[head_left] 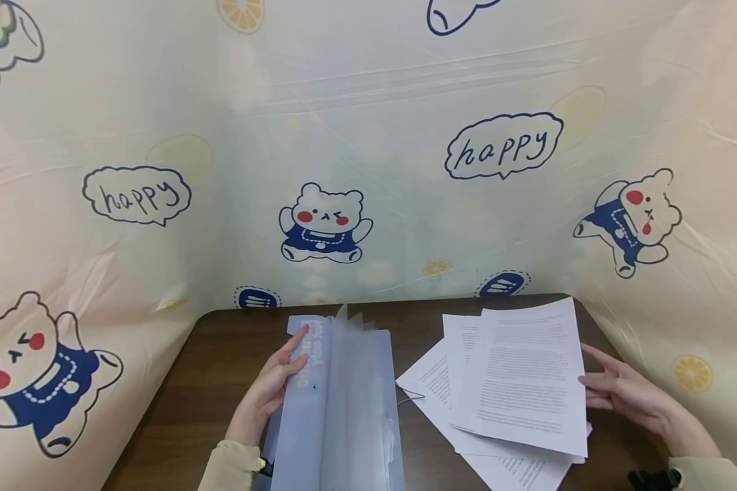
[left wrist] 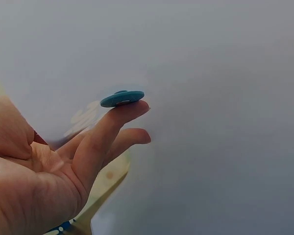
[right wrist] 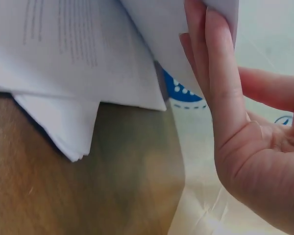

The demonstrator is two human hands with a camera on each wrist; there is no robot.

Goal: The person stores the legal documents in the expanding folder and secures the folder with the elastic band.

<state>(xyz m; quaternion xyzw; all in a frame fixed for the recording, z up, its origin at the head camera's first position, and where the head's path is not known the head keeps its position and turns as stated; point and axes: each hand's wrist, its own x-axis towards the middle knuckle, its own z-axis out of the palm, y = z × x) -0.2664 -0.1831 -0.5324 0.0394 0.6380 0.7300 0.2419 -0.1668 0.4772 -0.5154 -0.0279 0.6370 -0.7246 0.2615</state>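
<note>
A blue document folder (head_left: 304, 423) stands spread apart in the head view, with clear inner pockets (head_left: 350, 395) fanned at its middle. My left hand (head_left: 276, 378) grips its left cover near the top, fingertips on the pale lettering. In the left wrist view, a round teal button (left wrist: 122, 98) sits right at one fingertip of that hand (left wrist: 88, 152). To the right lies a loose pile of printed sheets (head_left: 432, 375). My right hand (head_left: 635, 395) pinches the right edge of the top sheet (head_left: 528, 375), which is lifted; in the right wrist view its fingers lie along the paper.
The dark brown table (head_left: 221, 361) is enclosed by a pale curtain (head_left: 399, 225) printed with cartoon bears. A thin cord (head_left: 411, 397) shows between folder and sheets. Under the lifted paper, folded sheet corners (right wrist: 63, 127) stick out over the table in the right wrist view.
</note>
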